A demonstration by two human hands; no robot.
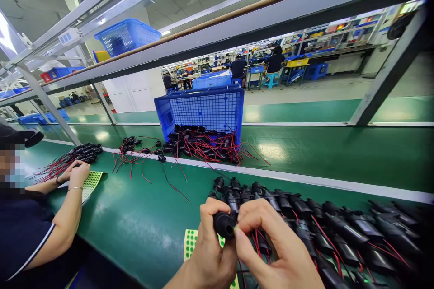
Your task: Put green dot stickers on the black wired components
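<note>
The left hand (213, 250) is clamped around a black cylindrical part (223, 224), and the right hand (276, 246) pinches its fingertips together beside the part's end. Bare green tabletop (129, 221) opens leftward, similar parts (344, 228) crowd the right, and a green-dotted sticker sheet (190, 246) lies underneath.

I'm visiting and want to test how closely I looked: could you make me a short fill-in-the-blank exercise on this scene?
1. The part in the person's left hand is coloured ____.
2. The sheet partly hidden by that hand carries ____ dots.
3. The crate standing on the bench is coloured ____.
4. A co-worker is at the person's ____ side.

Missing words: black; green; blue; left.
</note>
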